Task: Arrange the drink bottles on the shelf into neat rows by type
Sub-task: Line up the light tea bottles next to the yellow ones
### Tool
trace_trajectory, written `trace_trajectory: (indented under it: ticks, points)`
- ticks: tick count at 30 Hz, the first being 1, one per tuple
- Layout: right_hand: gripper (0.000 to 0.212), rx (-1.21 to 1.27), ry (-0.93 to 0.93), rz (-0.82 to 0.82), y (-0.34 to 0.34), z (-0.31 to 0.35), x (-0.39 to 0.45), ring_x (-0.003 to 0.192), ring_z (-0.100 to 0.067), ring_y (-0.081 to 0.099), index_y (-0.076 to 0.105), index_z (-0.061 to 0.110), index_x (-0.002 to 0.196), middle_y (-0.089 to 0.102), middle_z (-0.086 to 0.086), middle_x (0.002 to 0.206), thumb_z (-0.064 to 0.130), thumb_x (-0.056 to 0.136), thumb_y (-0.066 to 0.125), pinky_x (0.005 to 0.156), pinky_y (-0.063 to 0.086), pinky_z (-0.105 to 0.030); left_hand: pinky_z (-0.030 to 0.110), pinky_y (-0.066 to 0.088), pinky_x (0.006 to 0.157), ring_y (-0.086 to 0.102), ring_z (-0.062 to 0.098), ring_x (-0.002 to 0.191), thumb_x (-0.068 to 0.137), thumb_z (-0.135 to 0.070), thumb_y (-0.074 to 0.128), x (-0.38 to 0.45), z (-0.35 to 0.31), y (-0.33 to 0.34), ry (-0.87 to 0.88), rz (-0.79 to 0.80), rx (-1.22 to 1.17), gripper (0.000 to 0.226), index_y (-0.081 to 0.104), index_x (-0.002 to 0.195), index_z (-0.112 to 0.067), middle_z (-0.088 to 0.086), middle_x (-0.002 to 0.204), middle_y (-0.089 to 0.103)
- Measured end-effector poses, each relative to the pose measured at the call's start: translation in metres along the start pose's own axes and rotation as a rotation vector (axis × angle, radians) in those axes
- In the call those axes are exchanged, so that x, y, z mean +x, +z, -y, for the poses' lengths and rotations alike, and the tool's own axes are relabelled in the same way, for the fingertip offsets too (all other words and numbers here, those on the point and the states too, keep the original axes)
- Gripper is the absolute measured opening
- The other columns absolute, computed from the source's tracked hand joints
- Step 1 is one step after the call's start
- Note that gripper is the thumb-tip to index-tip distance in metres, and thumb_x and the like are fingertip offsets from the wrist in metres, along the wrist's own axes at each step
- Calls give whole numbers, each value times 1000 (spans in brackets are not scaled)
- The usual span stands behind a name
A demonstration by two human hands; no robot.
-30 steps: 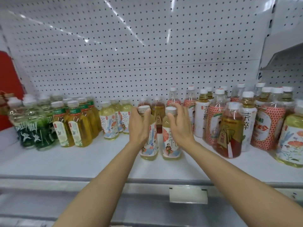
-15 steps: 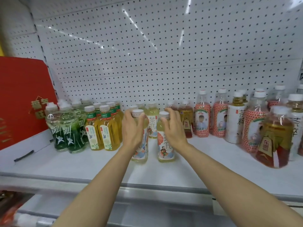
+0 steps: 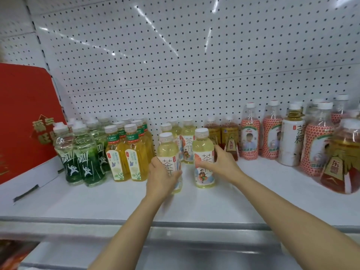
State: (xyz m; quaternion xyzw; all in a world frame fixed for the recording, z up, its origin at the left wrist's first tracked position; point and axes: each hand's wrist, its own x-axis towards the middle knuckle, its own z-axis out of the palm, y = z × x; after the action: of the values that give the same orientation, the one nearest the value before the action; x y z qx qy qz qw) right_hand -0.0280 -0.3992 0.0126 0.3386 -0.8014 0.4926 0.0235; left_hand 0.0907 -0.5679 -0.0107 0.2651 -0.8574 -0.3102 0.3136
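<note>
Two pale yellow tea bottles with white illustrated labels stand at the middle of the white shelf (image 3: pixel 109 199). My left hand (image 3: pixel 161 178) grips the left tea bottle (image 3: pixel 168 152) around its lower body. My right hand (image 3: pixel 220 164) grips the right tea bottle (image 3: pixel 202 152) at its label, from the right side. A few more of the same tea bottles (image 3: pixel 187 141) stand just behind them against the pegboard. The two held bottles are upright and a little apart from each other.
Green bottles (image 3: pixel 81 158) and yellow green-capped bottles (image 3: pixel 132 156) stand in rows at the left. Amber bottles (image 3: pixel 229 137), red-patterned bottles (image 3: pixel 250 137) and a white-labelled bottle (image 3: pixel 292 139) crowd the right. A red box (image 3: pixel 23 114) stands at far left. Bare shelf lies in front.
Both hands have slid from the bottles' caps down to their bodies. The two bottles now stand a little further left, closer to the yellow row, and the view has shifted left.
</note>
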Motion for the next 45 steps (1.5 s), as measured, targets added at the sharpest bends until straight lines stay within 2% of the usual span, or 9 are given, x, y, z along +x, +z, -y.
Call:
trace_trajectory:
  ticks: [5,10,19,23,26,29,31,37,45]
  points:
    - [65,-18,17,-100,36,5,25,96,-13,60,51,16,122,63,6,105,44,71,80,75,46,-25,45,52,89,55,35,115,80,-43,77,24,0,1,-76,-7,82,78,29,131,-8,13,134,45]
    - [70,-69,61,-175,65,0,54,102,-18,63,49,15,125,66,0,113,52,72,75,84,54,-37,45,50,92,54,36,118,82,-40,76,44,5,8,-89,4,85,76,29,132,-6,15,136,43]
    - [72,-137,109,-207,85,-15,82,104,-16,61,52,23,122,62,4,114,68,67,64,83,54,-37,43,49,97,50,33,124,83,-41,75,55,10,15,-63,19,90,79,26,137,-8,14,140,41]
    - [59,-238,113,-201,78,-3,62,109,-21,55,50,14,127,58,-4,119,50,82,66,83,47,-31,43,53,92,54,31,120,82,-46,74,54,12,12,-67,50,103,81,27,136,-9,12,137,47]
    - [66,-360,136,-204,58,-3,37,120,-25,49,40,10,138,50,-9,134,47,88,60,93,45,-38,43,46,99,47,34,127,82,-45,75,43,9,7,-24,22,106,89,24,144,-7,15,143,40]
    - [60,-473,67,-241,27,-3,5,115,-24,51,44,10,134,52,-6,128,49,90,56,89,47,-37,45,36,109,32,38,137,82,-39,76,25,-1,0,179,-179,200,98,17,152,-2,20,152,29]
    - [52,-565,15,-268,3,-6,-16,112,-24,52,49,11,131,55,-6,124,45,92,54,87,45,-35,47,34,111,28,37,140,84,-40,73,15,-15,0,295,-224,266,91,23,152,-5,18,154,29]
    - [37,-671,-57,-358,-67,-25,-78,104,-24,56,60,14,119,63,-4,114,39,93,53,86,45,-34,44,35,109,34,34,135,91,-44,61,-21,-82,32,457,-64,349,63,43,141,-9,13,145,42]
    - [35,-757,-33,-437,-178,-62,-162,104,-24,58,63,14,118,66,-4,111,34,91,57,87,45,-35,38,42,99,45,31,121,93,-48,58,-101,-180,104,606,22,341,59,46,136,-9,11,135,48]
